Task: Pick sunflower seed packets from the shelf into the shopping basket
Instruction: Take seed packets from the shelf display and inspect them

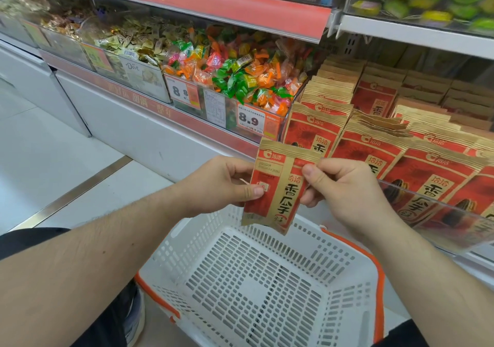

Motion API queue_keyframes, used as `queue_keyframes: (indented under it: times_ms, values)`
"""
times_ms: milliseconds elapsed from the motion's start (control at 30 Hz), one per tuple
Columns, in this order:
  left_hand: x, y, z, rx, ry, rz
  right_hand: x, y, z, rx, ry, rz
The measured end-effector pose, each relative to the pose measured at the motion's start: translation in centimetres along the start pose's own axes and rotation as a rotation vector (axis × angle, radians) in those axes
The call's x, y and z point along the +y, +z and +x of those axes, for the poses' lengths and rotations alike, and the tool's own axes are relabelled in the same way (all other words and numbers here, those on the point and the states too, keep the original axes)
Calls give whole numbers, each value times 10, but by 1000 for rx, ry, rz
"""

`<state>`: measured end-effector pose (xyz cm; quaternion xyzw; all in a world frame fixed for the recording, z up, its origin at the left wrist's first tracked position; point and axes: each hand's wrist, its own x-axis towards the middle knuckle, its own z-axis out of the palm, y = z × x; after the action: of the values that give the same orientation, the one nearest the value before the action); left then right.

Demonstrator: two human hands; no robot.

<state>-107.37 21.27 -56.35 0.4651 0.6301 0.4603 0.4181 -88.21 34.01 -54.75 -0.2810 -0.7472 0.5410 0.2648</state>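
Red-and-gold paper sunflower seed packet [278,183] at frame centre, pinched both sides: left hand [222,183], right hand [344,189]. Held above empty white perforated plastic basket [256,288], likely ready for dropping.

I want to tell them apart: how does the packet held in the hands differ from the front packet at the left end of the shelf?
The held packet hangs free above the white basket, pinched by the left hand and right hand; the shelf packet stands in its row, untouched. The held packet shows fully; the shelf packet is partly hidden. Both share a red-and-gold design.
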Motion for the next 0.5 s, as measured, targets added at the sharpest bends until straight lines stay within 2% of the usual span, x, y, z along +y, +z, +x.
queue_keyframes:
  times_ms: [100,267,500]
  values:
    - [1,3,-1,0,-19,-37,-2,-2,0,-21,1,-5]
    - [6,5,-2,-3,-19,-191,-1,-2,-1,-211,85,22]
    - [5,7,-5,-115,-70,-242,0,-1,-1,-170,133,103]
